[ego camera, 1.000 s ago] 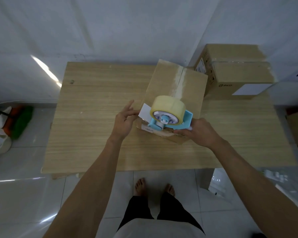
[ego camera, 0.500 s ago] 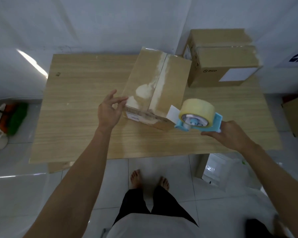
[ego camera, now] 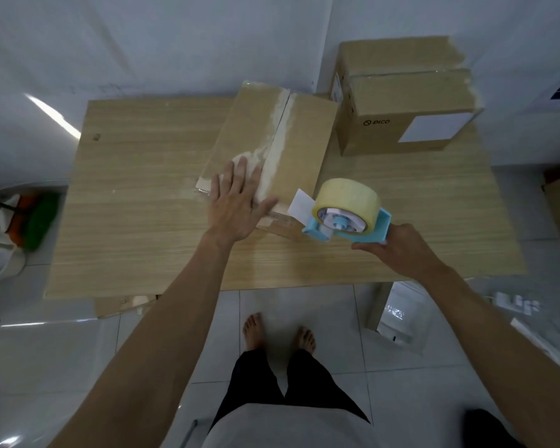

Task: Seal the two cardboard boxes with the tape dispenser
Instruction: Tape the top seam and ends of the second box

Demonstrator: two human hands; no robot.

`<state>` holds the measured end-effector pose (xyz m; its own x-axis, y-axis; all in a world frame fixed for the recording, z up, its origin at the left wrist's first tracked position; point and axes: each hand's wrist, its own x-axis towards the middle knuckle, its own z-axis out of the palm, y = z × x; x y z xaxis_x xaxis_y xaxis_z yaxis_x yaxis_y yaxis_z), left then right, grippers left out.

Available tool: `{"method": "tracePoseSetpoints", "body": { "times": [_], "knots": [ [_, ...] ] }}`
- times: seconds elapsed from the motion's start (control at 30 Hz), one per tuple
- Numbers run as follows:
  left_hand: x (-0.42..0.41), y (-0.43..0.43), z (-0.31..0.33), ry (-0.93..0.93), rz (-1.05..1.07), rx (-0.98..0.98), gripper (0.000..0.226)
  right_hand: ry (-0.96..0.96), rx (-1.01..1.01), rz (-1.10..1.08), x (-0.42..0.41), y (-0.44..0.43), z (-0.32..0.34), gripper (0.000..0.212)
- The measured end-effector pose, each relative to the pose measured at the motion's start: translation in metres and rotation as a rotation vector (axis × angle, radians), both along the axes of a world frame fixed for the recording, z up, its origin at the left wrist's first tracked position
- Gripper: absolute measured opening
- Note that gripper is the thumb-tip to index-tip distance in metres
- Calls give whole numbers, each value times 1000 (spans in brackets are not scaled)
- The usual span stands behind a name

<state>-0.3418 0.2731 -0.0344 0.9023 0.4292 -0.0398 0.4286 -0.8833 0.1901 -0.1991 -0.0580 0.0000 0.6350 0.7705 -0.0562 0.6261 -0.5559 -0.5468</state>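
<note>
The left hand (ego camera: 236, 205) lies flat on the near end of the nearer cardboard box (ego camera: 298, 137). Its fingers (ego camera: 228, 176) are straight and spread apart, pressing on the top just left of the centre seam. A pale strip of tape runs the length of that seam, with a wider whitish patch beside the fingertips. The box sits at an angle in the middle of the wooden worktop (ego camera: 136, 189), with its flaps closed.

The right hand (ego camera: 398, 250) grips the handle of the light blue tape dispenser (ego camera: 346, 215), its fingers curled tight round it. The dispenser is held over the worktop just beside the near right corner of this box. It carries a thick yellowish roll, and a white tab sticks out toward the box.

The second cardboard box (ego camera: 401, 124) stands at the far right of the worktop, printed PICO, with a white label on its front face. Whether it touches the nearer box cannot be told.

Below the worktop edge the person's bare feet (ego camera: 278, 333) stand on white floor tiles (ego camera: 401, 399). A white bag (ego camera: 4, 253) holding something orange and green sits on the floor at the left.
</note>
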Motion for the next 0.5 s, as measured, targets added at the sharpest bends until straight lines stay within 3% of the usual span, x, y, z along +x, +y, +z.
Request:
{"method": "tracePoseSetpoints", "body": {
  "times": [0.2,0.37,0.5],
  "knots": [
    [1,-4,2,-1,22,-28,86,-124,-84,-41,7,-28,-21,37],
    [0,-1,2,-2,28,-33,86,-187,-33,63,11,-19,-24,65],
    [0,-3,4,1,36,-51,87,-115,-50,66,12,-12,-28,57]
  ]
}}
